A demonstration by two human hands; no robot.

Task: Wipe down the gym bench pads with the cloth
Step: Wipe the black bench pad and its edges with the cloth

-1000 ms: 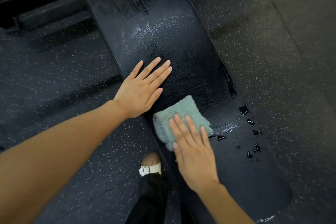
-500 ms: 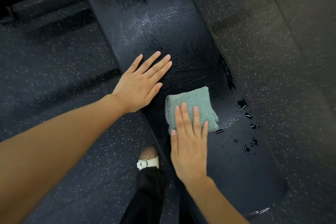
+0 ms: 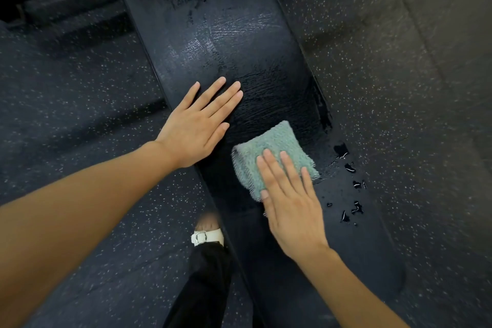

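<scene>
Teal terry cloth (image 3: 271,138), folded square, lies flat on the black bench pad (image 3: 239,34) under the right hand (image 3: 291,208). That hand's straight fingers (image 3: 290,170) press the cloth's near half without curling round it. The left hand (image 3: 197,128) rests flat on the pad beside the cloth, fingers extended and holding nothing. Step in hand: wiping the mid pad. Wet streaks show beyond the left fingertips, and unwiped droplets (image 3: 351,186) stand to the right of the right fingers. The next move calls for a flat, pressed stroke rightward across them. Glare makes the state of the far pad section uncertain.
</scene>
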